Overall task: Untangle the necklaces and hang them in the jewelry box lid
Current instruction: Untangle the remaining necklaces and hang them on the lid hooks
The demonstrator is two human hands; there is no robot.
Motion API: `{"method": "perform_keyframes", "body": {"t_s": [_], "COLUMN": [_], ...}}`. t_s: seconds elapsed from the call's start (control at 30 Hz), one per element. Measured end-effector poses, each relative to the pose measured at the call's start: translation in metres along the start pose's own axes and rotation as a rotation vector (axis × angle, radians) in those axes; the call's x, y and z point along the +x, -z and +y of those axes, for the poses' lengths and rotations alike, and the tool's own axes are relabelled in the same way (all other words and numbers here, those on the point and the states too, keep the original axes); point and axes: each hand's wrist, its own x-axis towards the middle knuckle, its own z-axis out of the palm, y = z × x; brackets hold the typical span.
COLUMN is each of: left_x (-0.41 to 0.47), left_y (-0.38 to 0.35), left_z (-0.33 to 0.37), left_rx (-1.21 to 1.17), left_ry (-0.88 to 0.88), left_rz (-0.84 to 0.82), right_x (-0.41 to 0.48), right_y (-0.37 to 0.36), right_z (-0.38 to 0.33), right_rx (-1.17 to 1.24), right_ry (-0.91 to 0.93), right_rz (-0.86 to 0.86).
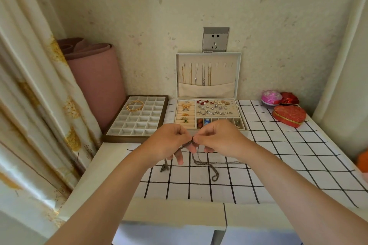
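A tangle of dull silver necklaces (207, 164) trails over the checked cloth in front of me. My left hand (169, 142) and my right hand (217, 138) meet above it, both pinching the same stretch of chain between fingertips. One loose end with a clasp hangs below my left hand. Behind my hands stands the open jewelry box; its upright lid (237, 77) has a row of hooks. Several gold and silver chains (197, 74) hang from the left hooks into a cloth pocket, and the right hooks are bare.
The box's lower tray (242, 114) holds rings, earrings and beads. A compartment tray (157, 114) with gold bangles lies to the left, beside a pink roll and a curtain. A red heart box (288, 115) and two small boxes sit at the back right.
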Motion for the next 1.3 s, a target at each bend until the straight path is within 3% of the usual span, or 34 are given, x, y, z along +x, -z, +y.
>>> {"method": "perform_keyframes", "body": {"t_s": [0.23, 0.33, 0.47, 0.6, 0.77, 0.87, 1.0, 1.07, 1.2, 1.3], "left_x": [0.004, 0.005, 0.007, 0.009, 0.011, 0.011, 0.012, 0.014, 0.016, 0.018], "left_y": [-0.003, 0.002, 0.004, 0.008, 0.013, 0.012, 0.009, 0.009, 0.012, 0.013], "left_z": [-0.005, -0.008, -0.008, -0.011, -0.018, -0.019, -0.021, -0.021, -0.020, -0.020], "left_rx": [0.078, 0.057, -0.156, -0.242, -0.132, 0.066, 0.116, 0.077, 0.070, 0.058], "left_ry": [0.064, 0.131, 0.176, 0.159, 0.189, 0.214, 0.234, 0.218, 0.133, 0.046], "left_rz": [0.008, 0.017, 0.069, 0.063, 0.110, 0.144, 0.148, 0.178, 0.295, 0.350], "right_x": [0.001, 0.003, 0.010, 0.009, 0.008, 0.003, 0.002, 0.002, -0.006, -0.014], "right_y": [-0.001, 0.003, 0.008, 0.010, 0.016, 0.019, 0.027, 0.032, 0.027, 0.018], "right_z": [0.005, 0.005, 0.001, 0.000, -0.006, -0.012, -0.011, -0.010, -0.005, 0.002], "right_rx": [-0.362, -0.211, 0.139, 0.497, 0.686, 0.985, 1.086, 0.960, 0.080, -0.363], "right_ry": [0.153, 0.095, -0.060, -0.056, 0.024, 0.012, -0.059, -0.113, -0.222, -0.241], "right_rz": [0.081, 0.107, 0.038, 0.107, 0.281, 0.235, 0.156, 0.121, 0.031, -0.156]}}
